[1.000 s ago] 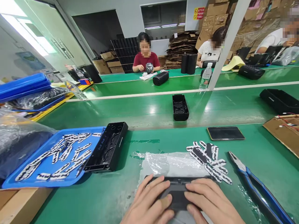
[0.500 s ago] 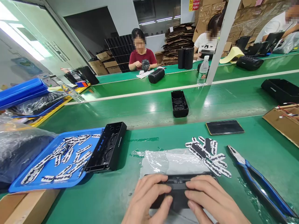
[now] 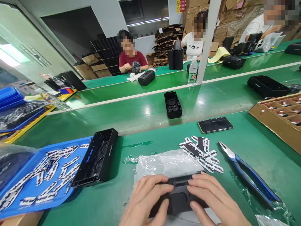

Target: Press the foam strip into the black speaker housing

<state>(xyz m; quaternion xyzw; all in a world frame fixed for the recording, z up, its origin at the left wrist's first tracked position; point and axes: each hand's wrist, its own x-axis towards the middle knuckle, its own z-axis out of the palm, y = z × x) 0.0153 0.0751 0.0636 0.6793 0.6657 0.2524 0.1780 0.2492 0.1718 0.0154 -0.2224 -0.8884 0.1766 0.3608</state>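
A black plastic speaker housing (image 3: 176,202) lies in front of me on a crumpled clear plastic sheet (image 3: 162,163). My left hand (image 3: 147,199) grips its left part, fingertips on the top face and thumb at the near side. On the right part rests my right hand (image 3: 213,194), fingers bent over the top and thumb near the front edge. Both hands cover much of the housing, so its ends are partly hidden. Just beyond the right hand is a loose pile of black-and-white oval strips (image 3: 199,152). Blue-handled pliers (image 3: 246,175) lie to the right.
At left, an open black speaker shell (image 3: 100,157) leans over a blue tray (image 3: 56,204) of strips. A phone (image 3: 215,125) lies beyond the pile, and a cardboard box (image 3: 277,125) with wired parts sits right. Another shell (image 3: 172,105) stands on the green belt. Several people sit opposite.
My view has swung to the right, so the bench things appear farther left. Both hands stay on the housing, which now looks slightly tilted. Across the belt, a person in white has raised a hand.
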